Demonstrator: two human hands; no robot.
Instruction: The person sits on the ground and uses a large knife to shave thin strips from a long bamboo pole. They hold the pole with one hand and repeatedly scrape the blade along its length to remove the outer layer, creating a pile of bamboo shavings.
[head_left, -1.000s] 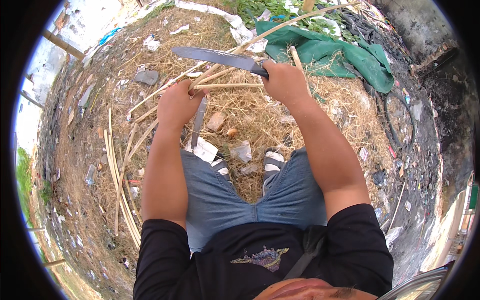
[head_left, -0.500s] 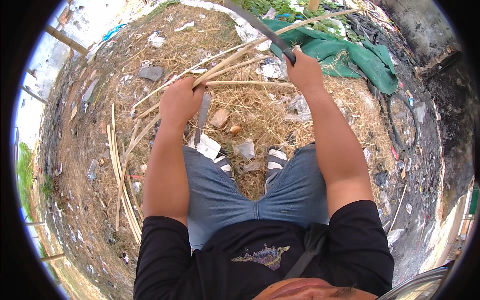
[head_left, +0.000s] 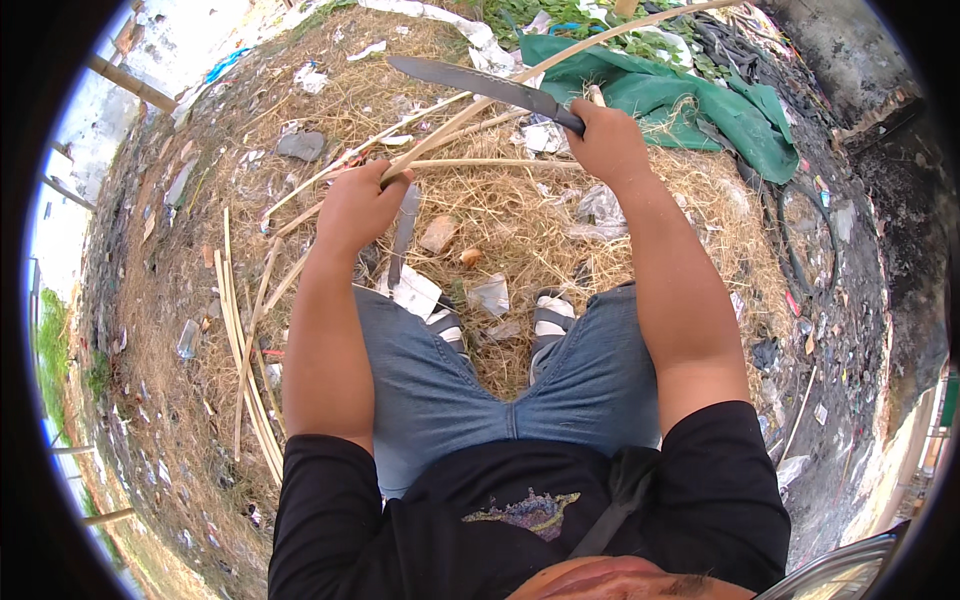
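Note:
My left hand [head_left: 362,206] is closed around a long pale bamboo strip [head_left: 436,135], which runs up to the far right and back down past my left forearm. In my right hand [head_left: 610,145] is the handle of a machete [head_left: 475,84]. Its dark, broad blade points to the far left and crosses over the strip, whether touching I cannot tell. Other thin strips [head_left: 500,163] lie on the straw just beyond my left hand. A second, greyish blade [head_left: 404,235] rests on the ground beside that hand.
More bamboo strips [head_left: 236,335] lie to the left of my left forearm. A green sheet [head_left: 650,95] is crumpled at the far right, with a black hose loop [head_left: 795,240] near it. Straw, stones and litter cover the ground. A sooty wall [head_left: 900,200] stands on the right.
The machete blade has swung down and to the left, from pointing steeply away to lying flatter across the strip. My left hand has shifted slightly with the strip still in it.

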